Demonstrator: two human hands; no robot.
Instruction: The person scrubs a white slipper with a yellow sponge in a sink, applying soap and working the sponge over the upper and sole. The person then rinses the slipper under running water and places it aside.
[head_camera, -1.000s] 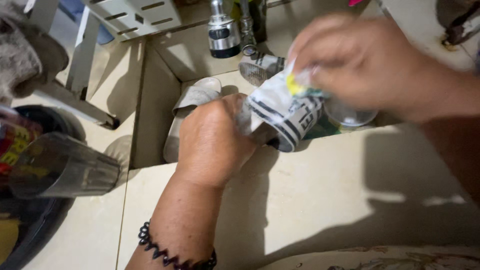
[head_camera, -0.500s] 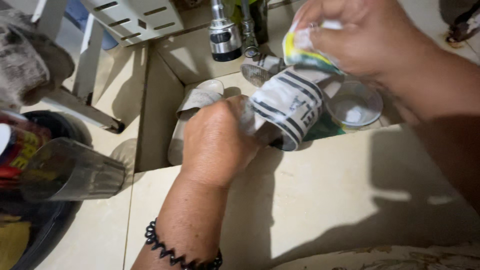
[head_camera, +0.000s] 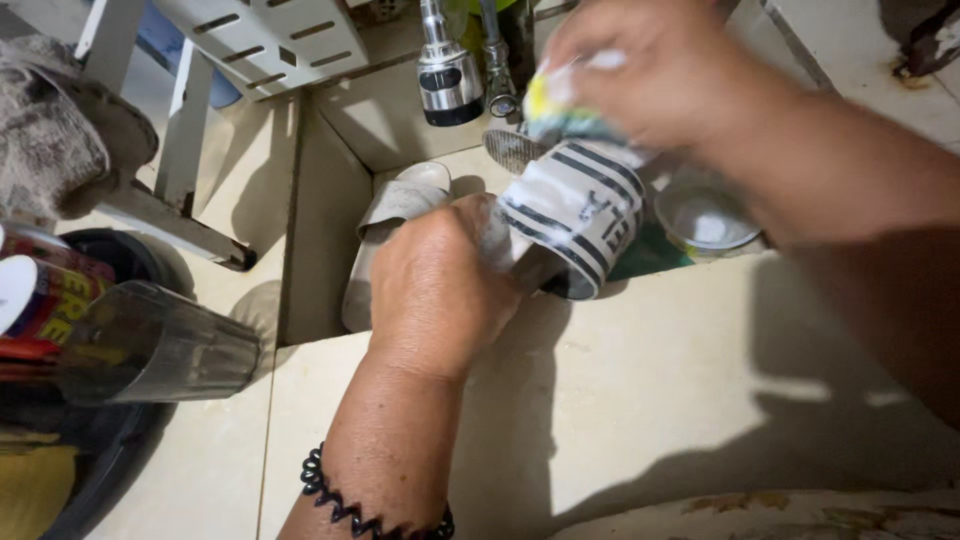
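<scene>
My left hand (head_camera: 440, 290) grips the sole end of a white slipper (head_camera: 575, 215) with a black-striped strap, holding it over the sink's front edge. Above it, my right hand (head_camera: 640, 70) is closed on a yellow and green sponge (head_camera: 555, 110) that presses on the top of the strap. A black beaded bracelet circles my left wrist.
In the sink lie a second pale slipper (head_camera: 385, 225), another sole (head_camera: 510, 148) and a small clear bowl (head_camera: 705, 220) under the metal tap (head_camera: 447, 70). A clear glass (head_camera: 165, 350) lies on its side at the left, by a dark basin (head_camera: 60, 460). A white rack (head_camera: 260, 35) stands behind.
My right hand with the sponge has slid up from the middle of the strap to its far top edge. The left hand has kept the slipper nearly still.
</scene>
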